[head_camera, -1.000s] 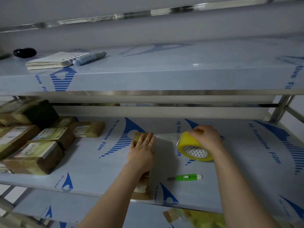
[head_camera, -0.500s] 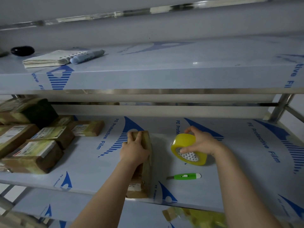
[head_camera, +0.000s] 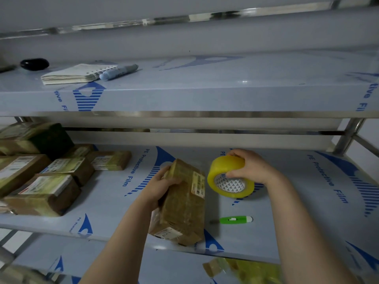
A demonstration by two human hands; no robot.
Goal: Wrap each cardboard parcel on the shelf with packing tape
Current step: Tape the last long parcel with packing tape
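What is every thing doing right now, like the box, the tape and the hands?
parcel: tilted, held at its far end.
left hand: grips the parcel.
tape roll: tilted, held.
right hand: grips the tape roll.
green cutter: lying flat on the shelf, untouched.
other parcels: lying on the shelf, at the left.
notebook: closed, on the upper shelf.
marker: lying against the notebook.

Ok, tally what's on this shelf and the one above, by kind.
Cardboard parcels: 7 in clear view, one in the left hand, six piled at left
Packing tape roll: 1, in the right hand
Green box cutter: 1
Notepad: 1
Blue marker: 1
Black oval object: 1
Total: 12
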